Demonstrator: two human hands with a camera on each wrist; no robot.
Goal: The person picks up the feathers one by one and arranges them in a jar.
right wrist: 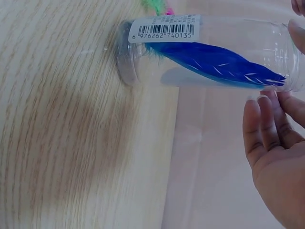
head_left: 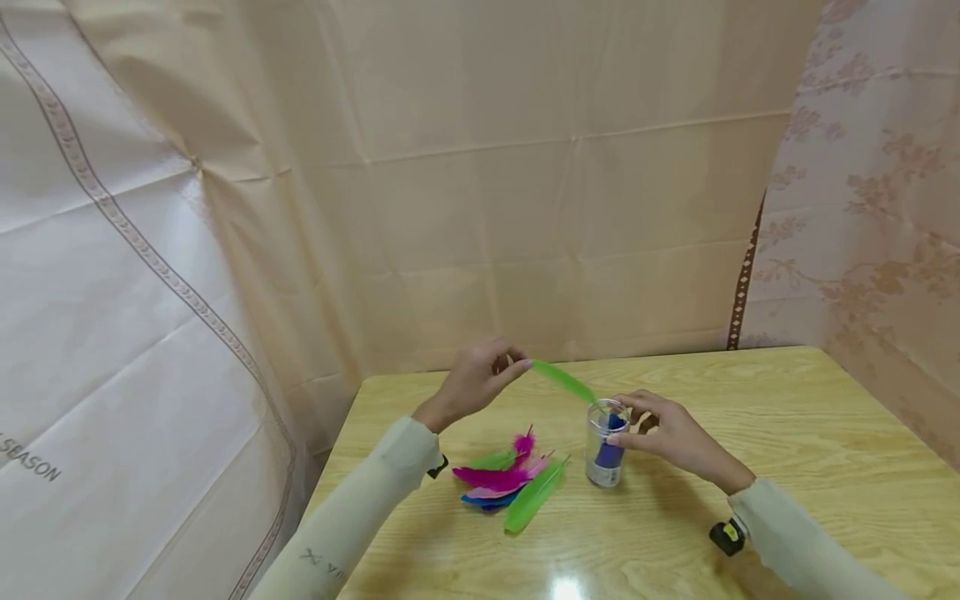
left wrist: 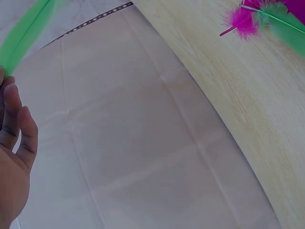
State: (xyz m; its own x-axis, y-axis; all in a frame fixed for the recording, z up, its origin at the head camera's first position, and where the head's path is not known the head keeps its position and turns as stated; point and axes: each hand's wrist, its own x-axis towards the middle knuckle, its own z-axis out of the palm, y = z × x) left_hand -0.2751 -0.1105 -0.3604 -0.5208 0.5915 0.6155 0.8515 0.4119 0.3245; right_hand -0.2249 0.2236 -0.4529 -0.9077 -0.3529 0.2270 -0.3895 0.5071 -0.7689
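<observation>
My left hand (head_left: 480,379) pinches a green feather (head_left: 564,381) by one end, and its other end meets the mouth of a clear jar (head_left: 600,475). In the left wrist view that green feather (left wrist: 26,36) rises from the fingertips. My right hand (head_left: 671,433) grips the jar near its rim, thumb on the near side. The jar stands upright on the table with a blue feather (right wrist: 214,62) inside and a barcode label (right wrist: 164,29) near its base. Whether the green feather's end has passed below the rim is hard to tell.
Left of the jar lies a loose pile of feathers: magenta (head_left: 487,478), pink, blue and a green one (head_left: 534,498) nearest the jar. The wooden table (head_left: 787,433) ends at a hanging beige cloth (head_left: 540,208) behind.
</observation>
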